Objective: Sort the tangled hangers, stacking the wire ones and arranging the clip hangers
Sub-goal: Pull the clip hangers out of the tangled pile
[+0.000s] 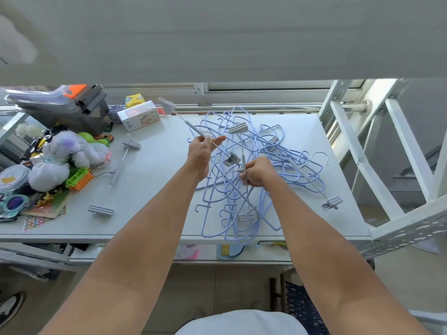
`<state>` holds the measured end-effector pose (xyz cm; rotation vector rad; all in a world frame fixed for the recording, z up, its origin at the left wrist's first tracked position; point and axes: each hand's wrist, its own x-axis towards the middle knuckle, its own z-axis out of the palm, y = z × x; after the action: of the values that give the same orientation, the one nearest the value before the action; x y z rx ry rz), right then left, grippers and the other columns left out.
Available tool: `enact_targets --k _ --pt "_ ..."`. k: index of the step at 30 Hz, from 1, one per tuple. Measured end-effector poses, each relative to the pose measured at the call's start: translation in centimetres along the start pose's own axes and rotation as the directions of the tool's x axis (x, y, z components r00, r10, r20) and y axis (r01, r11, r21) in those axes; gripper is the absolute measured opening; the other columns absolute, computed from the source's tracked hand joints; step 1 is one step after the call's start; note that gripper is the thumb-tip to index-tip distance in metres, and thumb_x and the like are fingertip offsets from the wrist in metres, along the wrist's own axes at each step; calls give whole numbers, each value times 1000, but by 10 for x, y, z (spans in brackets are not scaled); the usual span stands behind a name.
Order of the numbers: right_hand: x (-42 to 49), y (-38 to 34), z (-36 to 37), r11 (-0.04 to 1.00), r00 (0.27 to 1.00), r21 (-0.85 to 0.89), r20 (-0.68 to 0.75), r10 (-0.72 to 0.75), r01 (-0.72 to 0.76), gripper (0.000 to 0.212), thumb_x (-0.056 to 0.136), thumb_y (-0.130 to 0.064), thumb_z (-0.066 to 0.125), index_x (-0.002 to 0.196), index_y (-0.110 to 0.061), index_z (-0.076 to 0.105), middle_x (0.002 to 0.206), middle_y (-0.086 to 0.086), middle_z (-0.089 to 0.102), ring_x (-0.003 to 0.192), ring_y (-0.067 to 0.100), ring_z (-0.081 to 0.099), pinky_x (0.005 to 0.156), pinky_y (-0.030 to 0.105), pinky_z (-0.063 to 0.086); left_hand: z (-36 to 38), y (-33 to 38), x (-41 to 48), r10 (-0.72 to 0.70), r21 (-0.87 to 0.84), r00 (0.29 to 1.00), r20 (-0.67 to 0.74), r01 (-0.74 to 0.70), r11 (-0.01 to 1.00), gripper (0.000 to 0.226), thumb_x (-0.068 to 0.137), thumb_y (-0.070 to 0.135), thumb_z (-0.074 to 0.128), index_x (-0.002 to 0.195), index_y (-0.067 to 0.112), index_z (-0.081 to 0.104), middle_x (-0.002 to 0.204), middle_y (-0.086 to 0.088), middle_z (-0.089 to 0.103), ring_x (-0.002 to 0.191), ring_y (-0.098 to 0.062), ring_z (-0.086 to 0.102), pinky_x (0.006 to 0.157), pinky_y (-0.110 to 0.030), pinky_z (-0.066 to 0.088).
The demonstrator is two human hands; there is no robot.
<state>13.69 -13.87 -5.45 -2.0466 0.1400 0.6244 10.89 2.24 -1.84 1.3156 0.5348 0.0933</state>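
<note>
— Blue first: locating the wire hangers (254, 189)?
— Finding them tangled on the white table (157, 201), spreading beneath and beyond both hands.
— Checking the left hand (200, 153)?
— Pinching the bar of a raised clip hanger (193, 126) between thumb and fingers, holding it tilted above the tangle's far-left edge.
— Checking the right hand (258, 172)?
— Gripping the grey bar of a second clip hanger (243, 163), fingers curled round it, holding it upright over the tangle's middle.
— Logging other clip hangers?
— Seeing a separated clip hanger (117, 174) lying flat left of the hands, well apart from the tangle, near a toy pile (58, 163); seeing a fourth clip hanger (298, 169) lying across the tangle's right side.
</note>
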Motion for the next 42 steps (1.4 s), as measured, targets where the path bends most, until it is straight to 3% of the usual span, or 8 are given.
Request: enact_targets --k 4,7,11,18,22,27,33,42 --pt "-4 6 1 975 997 221 -58 42 -28 11 87 6 61 82 -1 67 77 15 66 65 21 65 52 24 54 -14 13 9 7 -176 991 -137 -31 984 16 105 19 29 110 19 44 72 6 59 63 -8 62 65 -30 35" --pt "-7 7 -4 936 991 347 -131 -8 54 22 88 8 58 75 -10 61 77 12 63 64 17 63 45 17 46 -48 10 18 77 48 945 -318 -65 997 21 102 17 35 118 14 48 77 -3 54 53 -10 46 45 -21 33" --pt "-13 8 -10 861 984 483 -146 -98 158 20 90 7 58 80 -10 60 72 8 61 60 11 63 42 13 41 -109 2 16 150 386 842 -517 74 919 26 99 14 40 121 9 52 118 -17 62 102 -35 62 71 -34 51" --pt "-10 11 -7 822 992 556 -82 -93 123 19 92 5 56 86 -11 63 75 5 63 60 7 65 45 13 44 -179 16 -10 148 728 777 -612 480 489 40 93 13 46 133 9 46 135 -16 52 125 -34 49 100 -41 40" --pt "-11 2 -3 805 993 582 -94 -73 114 20 93 4 55 86 -13 62 79 5 63 66 9 63 42 12 43 -186 3 -15 314 904 849 -426 385 185 47 93 26 39 139 13 40 149 -14 35 137 -31 29 106 -44 33" --pt "-14 -7 10 795 990 592 -32 -137 129 20 96 -4 54 89 -19 66 73 -5 67 73 10 65 63 25 46 -112 -17 -25 389 925 921 -27 -125 359 40 94 41 46 121 14 60 121 -8 61 112 -27 56 93 -39 47" --pt "-12 -2 10 810 984 559 -119 -130 175 27 93 8 48 89 -16 60 85 3 64 72 13 59 63 29 47 -28 -46 -50 246 802 764 597 -580 -146 45 89 50 53 124 24 59 136 3 51 133 -21 36 106 -43 28" --pt "0 15 -12 947 935 233 -325 -140 222 17 86 2 65 92 -13 57 79 8 69 65 23 71 65 43 59 1 -66 -63 101 732 726 680 -663 -159 32 84 56 52 105 37 66 143 1 40 140 -23 20 108 -50 14"
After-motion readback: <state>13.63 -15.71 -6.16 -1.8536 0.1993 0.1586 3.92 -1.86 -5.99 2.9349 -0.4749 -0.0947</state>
